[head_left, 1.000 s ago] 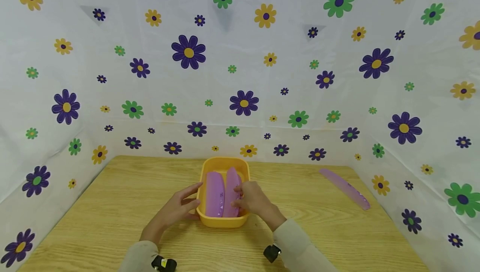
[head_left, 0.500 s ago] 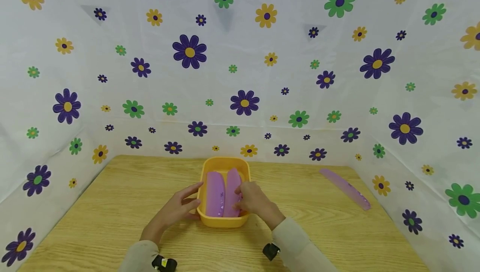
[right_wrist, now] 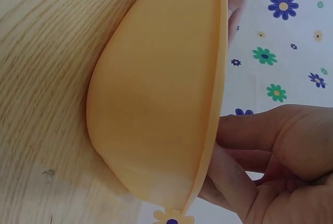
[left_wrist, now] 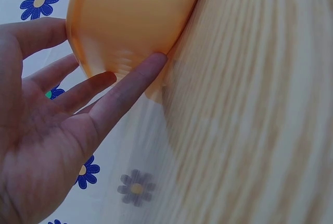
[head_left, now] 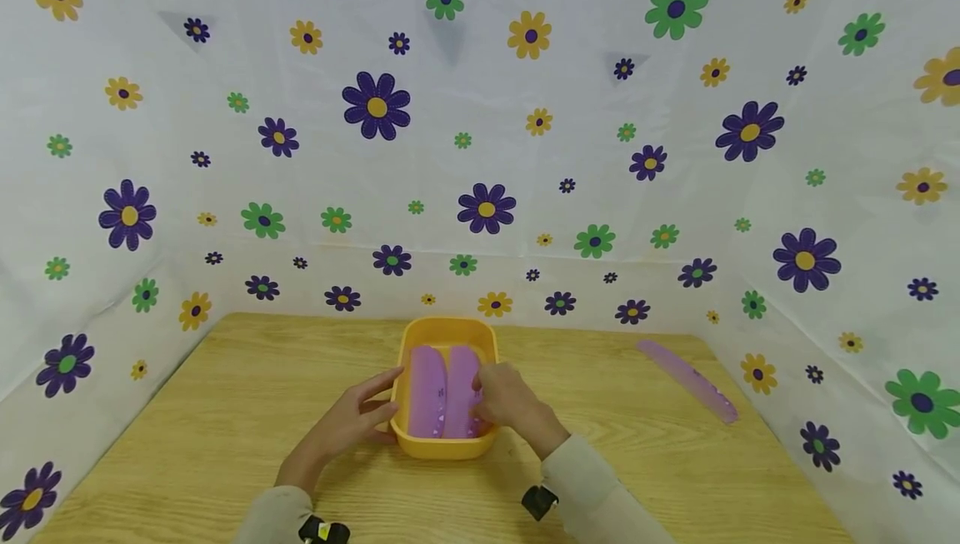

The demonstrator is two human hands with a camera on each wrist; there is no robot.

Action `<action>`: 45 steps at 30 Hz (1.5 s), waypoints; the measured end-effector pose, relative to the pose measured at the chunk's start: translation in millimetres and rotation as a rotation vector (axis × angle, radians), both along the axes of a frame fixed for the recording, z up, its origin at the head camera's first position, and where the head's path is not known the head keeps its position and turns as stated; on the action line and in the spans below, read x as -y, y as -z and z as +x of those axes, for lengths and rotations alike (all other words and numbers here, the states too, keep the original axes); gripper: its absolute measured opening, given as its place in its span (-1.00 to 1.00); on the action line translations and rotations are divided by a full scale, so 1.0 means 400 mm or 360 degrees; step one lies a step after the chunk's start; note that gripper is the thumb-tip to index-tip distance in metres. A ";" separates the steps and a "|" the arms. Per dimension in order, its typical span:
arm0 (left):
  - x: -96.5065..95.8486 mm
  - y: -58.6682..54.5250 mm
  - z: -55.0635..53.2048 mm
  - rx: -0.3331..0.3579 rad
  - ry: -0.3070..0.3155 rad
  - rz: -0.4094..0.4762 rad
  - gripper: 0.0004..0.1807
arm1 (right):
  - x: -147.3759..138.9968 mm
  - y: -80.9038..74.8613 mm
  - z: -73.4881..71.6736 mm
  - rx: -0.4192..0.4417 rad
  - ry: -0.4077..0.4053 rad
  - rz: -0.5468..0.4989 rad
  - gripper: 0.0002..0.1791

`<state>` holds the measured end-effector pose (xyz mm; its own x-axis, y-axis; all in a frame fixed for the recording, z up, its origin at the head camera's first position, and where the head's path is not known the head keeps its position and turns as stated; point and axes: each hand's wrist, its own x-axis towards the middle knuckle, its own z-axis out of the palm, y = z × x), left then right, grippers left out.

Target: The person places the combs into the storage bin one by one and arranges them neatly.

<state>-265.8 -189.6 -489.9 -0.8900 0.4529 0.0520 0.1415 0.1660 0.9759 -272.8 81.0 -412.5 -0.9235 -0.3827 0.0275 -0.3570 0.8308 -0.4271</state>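
Observation:
A yellow-orange plastic tub (head_left: 442, 448) stands on the table. Inside lie two flat, curved purple pieces side by side: a left purple piece (head_left: 427, 390) and a right purple piece (head_left: 461, 381), both with small printed marks; their exact kind is unclear. My right hand (head_left: 510, 398) reaches over the tub's right rim, thumb and fingers curled at the right piece's edge; the fingertips are hidden behind the rim in the right wrist view. My left hand (left_wrist: 57, 114) touches the tub's left side with spread, nearly straight fingers.
Another curved purple piece (head_left: 688, 381) lies slanted on the right of the wooden table (head_left: 300, 361). A white flower-printed sheet (head_left: 315, 169) encloses the back and sides.
The right purple piece, held by my right hand, has come down and nearer, its top end now level with the left piece. My left hand stays at the tub.

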 end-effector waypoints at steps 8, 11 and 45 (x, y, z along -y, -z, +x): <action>0.001 0.001 0.000 -0.0012 -0.0012 -0.0022 -0.28 | -0.006 -0.007 0.001 0.0064 -0.0022 -0.0049 -0.66; 0.000 -0.003 -0.001 -0.0012 -0.0013 -0.0024 -0.28 | -0.008 -0.011 0.001 0.0109 -0.0010 -0.0087 -0.65; 0.000 -0.007 0.006 -0.0009 0.0024 0.0030 -0.28 | -0.036 -0.021 0.002 0.0237 0.0002 -0.0283 -0.67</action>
